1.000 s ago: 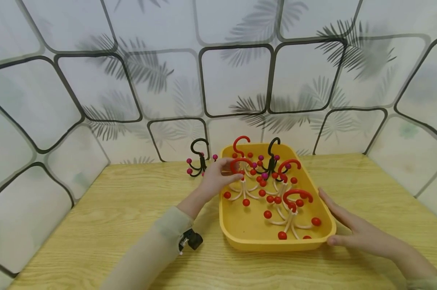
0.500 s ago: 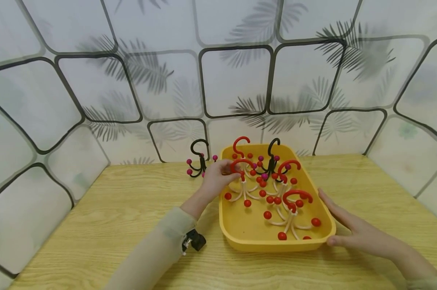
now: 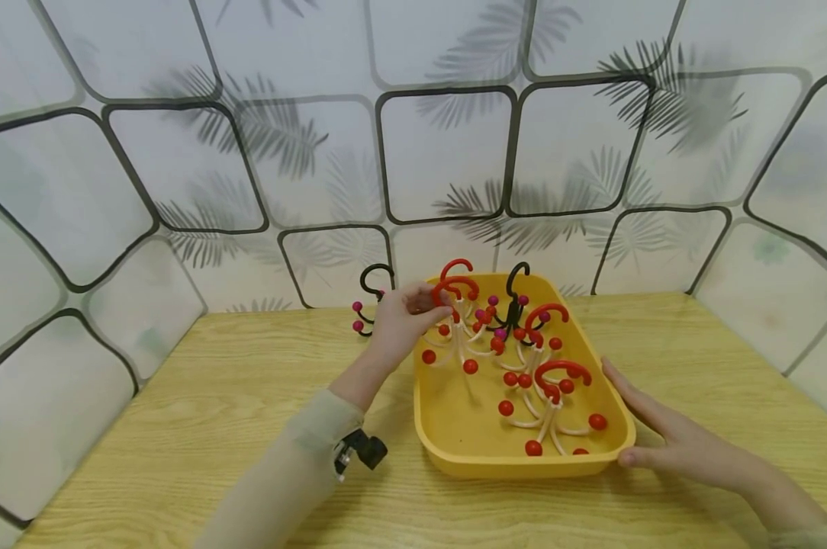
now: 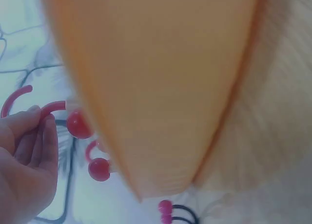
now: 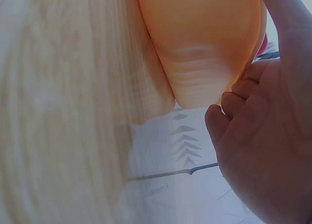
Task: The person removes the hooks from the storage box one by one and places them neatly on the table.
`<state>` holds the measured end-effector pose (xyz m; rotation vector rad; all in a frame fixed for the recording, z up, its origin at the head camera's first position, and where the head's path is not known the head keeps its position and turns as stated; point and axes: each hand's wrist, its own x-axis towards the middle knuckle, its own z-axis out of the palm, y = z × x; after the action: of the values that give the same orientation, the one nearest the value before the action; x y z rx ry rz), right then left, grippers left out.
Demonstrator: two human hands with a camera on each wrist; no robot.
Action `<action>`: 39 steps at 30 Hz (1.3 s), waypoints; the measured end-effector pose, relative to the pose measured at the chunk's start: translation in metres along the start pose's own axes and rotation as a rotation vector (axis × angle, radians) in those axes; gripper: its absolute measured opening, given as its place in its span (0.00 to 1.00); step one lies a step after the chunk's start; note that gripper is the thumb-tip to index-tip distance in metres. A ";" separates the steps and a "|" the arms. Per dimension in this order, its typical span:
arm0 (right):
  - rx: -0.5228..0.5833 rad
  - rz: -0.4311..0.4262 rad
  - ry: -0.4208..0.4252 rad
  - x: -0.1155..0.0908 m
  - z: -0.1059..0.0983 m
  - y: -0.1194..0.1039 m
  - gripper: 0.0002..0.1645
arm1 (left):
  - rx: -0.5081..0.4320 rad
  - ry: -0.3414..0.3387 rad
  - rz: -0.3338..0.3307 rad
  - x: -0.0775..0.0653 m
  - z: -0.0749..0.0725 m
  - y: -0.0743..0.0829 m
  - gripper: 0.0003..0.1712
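Note:
My left hand (image 3: 401,320) pinches the red crook of a hook hanger (image 4: 53,107), whose pale curved prongs end in red balls. It is raised over the left side of a yellow tub (image 3: 423,427). Several hangers stand in the tub: a red-topped one (image 3: 551,396) near the front, another red-topped one (image 3: 538,339) behind it, and a black one (image 3: 513,313) with magenta balls at the back. My right hand (image 3: 688,442) rests along the tub's right wall, fingers extended and thumb at the near corner. In the right wrist view, the fingers (image 5: 243,90) touch the tub's outer wall.
A black hanger (image 3: 368,309) with magenta balls stands on the wooden table (image 3: 235,404) left of the tub, partly hidden by my left hand. A patterned backdrop (image 3: 448,152) rises behind the table and along both sides.
My left hand has lifted the pinched hanger up and slightly back, and its lower balls now hang higher over the tub. The right hand and the tub have stayed put.

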<state>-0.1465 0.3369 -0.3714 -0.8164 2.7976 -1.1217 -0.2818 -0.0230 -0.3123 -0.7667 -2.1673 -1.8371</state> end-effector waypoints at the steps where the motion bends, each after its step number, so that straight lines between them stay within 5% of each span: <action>1: 0.001 0.001 0.000 0.000 0.000 0.000 0.59 | -0.011 0.005 0.010 0.000 -0.002 0.003 0.11; 9: 0.045 -0.022 -0.002 0.000 0.001 0.000 0.59 | -0.028 0.083 0.022 0.002 -0.029 0.024 0.11; 16: 0.039 -0.027 -0.001 0.001 0.002 0.000 0.59 | -0.015 0.153 -0.041 -0.003 -0.060 0.029 0.14; 30: 0.035 -0.022 -0.005 0.001 0.002 0.001 0.59 | 0.131 0.305 -0.125 -0.024 -0.130 -0.004 0.17; 39: 0.034 -0.046 0.007 0.001 0.002 0.000 0.60 | 0.172 0.405 -0.125 -0.023 -0.158 -0.022 0.14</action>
<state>-0.1468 0.3351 -0.3728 -0.8793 2.7716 -1.1770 -0.3010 -0.1830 -0.3090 -0.2029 -2.1014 -1.6556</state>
